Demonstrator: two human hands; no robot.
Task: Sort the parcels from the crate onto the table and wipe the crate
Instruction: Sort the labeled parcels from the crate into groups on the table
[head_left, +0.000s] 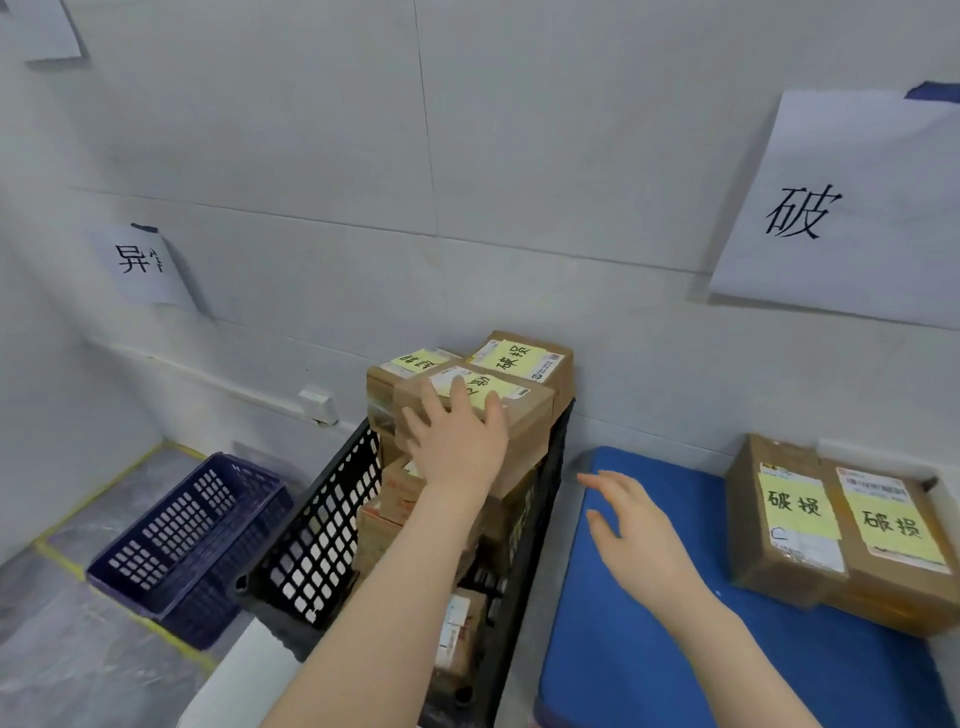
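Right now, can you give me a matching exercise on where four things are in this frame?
Things:
1. left hand
2. right hand
3. basket
4. two labelled parcels

Places:
A. left of the crate
B. on the mat, by the wall
C. flat on the top parcel in the crate
D. above the mat's left part, holding nothing

Pairs: 1-C, 2-D, 3-A, 4-B.

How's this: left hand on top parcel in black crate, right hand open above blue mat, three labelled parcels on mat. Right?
Head view shows two labelled parcels on the blue mat, not three. Left hand on top parcel in black crate, right hand open above mat: correct.
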